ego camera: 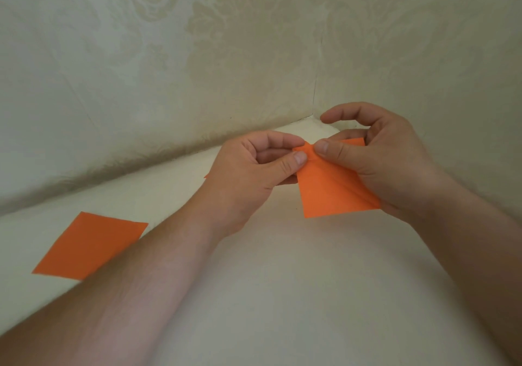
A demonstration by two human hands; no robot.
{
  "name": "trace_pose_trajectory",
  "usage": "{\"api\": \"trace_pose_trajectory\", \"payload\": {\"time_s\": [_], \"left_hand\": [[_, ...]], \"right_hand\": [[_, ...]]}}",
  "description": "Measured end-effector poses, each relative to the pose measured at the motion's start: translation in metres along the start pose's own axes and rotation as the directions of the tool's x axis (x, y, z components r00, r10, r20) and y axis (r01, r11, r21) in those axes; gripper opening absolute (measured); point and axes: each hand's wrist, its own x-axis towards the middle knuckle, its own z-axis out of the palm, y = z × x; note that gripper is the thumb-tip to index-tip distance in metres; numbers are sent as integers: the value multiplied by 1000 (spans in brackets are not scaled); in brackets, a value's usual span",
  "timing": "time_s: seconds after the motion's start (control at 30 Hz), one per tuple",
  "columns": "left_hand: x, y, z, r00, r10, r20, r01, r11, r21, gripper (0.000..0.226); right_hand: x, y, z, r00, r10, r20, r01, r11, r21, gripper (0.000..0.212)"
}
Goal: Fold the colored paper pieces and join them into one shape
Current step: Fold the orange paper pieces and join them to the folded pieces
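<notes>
Pinching one orange paper [333,190] at its top edge, left hand [254,173] and right hand [378,162] grip it above the table [282,281]; another orange sheet [90,245] lies flat at left.

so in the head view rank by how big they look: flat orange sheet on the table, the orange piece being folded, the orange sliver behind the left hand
1. Flat orange sheet, though it lies nearer the camera.
2. Folded orange piece, partly hidden by both hands, so these two are unsure.
3. Orange sliver, mostly hidden.

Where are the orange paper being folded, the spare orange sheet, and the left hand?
Folded orange paper piece [333,193], head view, its flat lower face.
Flat orange paper sheet [90,245], head view, its middle.
Left hand [251,173], head view, its back.
</notes>
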Motion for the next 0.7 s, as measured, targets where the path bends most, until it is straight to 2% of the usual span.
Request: {"api": "trace_pose_trajectory", "payload": {"time_s": [0.4, 0.57, 0.7], "left_hand": [[-1, 3, 6, 997, -47, -63, 39, 993, -113, 13], [-2, 4, 4, 998, 6, -58, -8, 999, -40, 26], [-3, 6, 3, 997, 44, -60, -40, 998, 58, 37]], "right_hand": [[0, 2, 0, 997, -81, 11, 82, 996, -25, 30], [1, 5, 1, 992, -122, 11, 123, 988, -96, 23], [-1, 4, 2, 988, -149, 42, 155, 960, -233, 13]]}}
